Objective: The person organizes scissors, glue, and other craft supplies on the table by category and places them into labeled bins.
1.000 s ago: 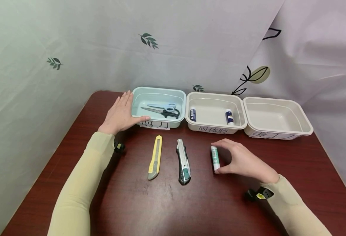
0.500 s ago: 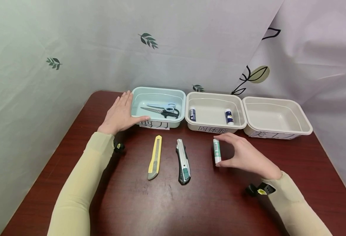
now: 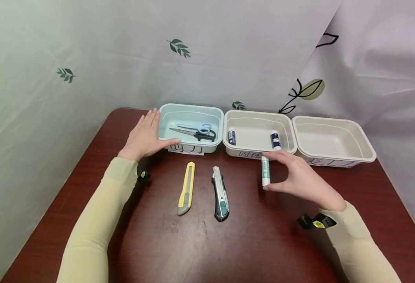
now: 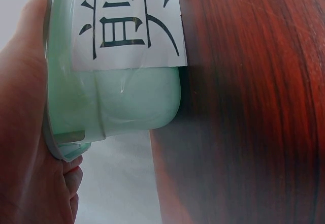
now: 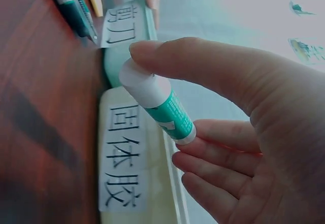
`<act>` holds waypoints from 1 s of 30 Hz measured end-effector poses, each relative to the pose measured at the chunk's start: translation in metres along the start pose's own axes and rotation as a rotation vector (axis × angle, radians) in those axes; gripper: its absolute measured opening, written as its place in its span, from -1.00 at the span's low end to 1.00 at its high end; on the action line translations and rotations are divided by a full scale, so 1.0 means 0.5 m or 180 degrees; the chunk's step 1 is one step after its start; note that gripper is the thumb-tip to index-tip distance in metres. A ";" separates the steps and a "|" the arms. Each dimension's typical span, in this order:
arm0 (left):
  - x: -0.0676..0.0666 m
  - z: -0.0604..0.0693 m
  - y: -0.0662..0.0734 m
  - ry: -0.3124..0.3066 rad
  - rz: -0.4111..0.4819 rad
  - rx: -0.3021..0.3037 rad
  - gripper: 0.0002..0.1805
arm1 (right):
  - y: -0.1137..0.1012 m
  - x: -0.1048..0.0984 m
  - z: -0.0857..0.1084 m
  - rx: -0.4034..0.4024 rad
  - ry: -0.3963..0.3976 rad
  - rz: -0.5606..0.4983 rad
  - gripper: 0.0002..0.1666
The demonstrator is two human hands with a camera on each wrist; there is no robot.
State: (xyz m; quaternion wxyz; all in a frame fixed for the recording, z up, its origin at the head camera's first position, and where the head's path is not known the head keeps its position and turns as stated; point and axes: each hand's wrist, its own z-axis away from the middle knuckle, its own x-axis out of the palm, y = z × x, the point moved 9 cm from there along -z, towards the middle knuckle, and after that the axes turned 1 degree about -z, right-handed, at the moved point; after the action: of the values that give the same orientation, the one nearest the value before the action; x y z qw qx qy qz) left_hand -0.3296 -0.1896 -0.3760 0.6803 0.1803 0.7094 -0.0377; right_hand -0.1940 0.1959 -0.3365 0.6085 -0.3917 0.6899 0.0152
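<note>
A pale, leaf-printed cloth (image 3: 115, 47) is hung behind the middle bin (image 3: 251, 149). The middle bin is stood on a dark red-brown table (image 3: 150, 247), flanked closely by a beige right bin (image 3: 327, 143) and, on its left, a light-blue bin (image 3: 189, 114). The left hand (image 3: 143, 135) is placed at the end of the light-blue bin away from the middle bin; its fingers are extended side by side, the thumb laid over the front rim. The right hand (image 3: 301, 179) is positioned before the middle bin, its label (image 3: 250, 155) partly covered; the green-and-white glue stick (image 3: 265, 171) is pinched end to end between thumb and fingers. To the middle bin's front left, a yellow cutter (image 3: 186, 188) and, nearer, a black-and-silver cutter (image 3: 221, 194) are laid. Left of the middle bin, light-blue scissors (image 3: 192, 127) and black scissors (image 3: 194, 134) are contained in the light-blue bin. The green-and-white glue stick is held just outside the middle bin, its interior blocked off by the front wall. Two blue glue sticks (image 3: 276, 140) are contained there.
</note>
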 end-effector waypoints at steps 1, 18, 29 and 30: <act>0.000 0.000 0.000 0.0000 0.0000 0.0002 0.39 | 0.001 -0.004 -0.001 0.0014 0.0005 0.0002 0.02; -0.001 -0.001 0.002 -0.0005 -0.0024 0.0007 0.38 | 0.016 -0.065 -0.036 0.0077 0.0222 -0.0100 0.03; 0.001 -0.002 0.000 -0.0013 -0.0017 -0.0003 0.39 | 0.041 -0.096 -0.051 0.0251 0.0305 -0.0135 0.01; 0.001 -0.002 -0.001 -0.0013 -0.0017 -0.0004 0.39 | 0.045 -0.100 -0.052 0.0275 0.0307 -0.0166 0.01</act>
State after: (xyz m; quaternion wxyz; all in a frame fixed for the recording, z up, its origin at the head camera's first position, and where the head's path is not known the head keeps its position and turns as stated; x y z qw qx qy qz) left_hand -0.3308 -0.1895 -0.3764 0.6817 0.1779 0.7085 -0.0395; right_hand -0.2304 0.2243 -0.2975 0.5912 -0.3832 0.7080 -0.0494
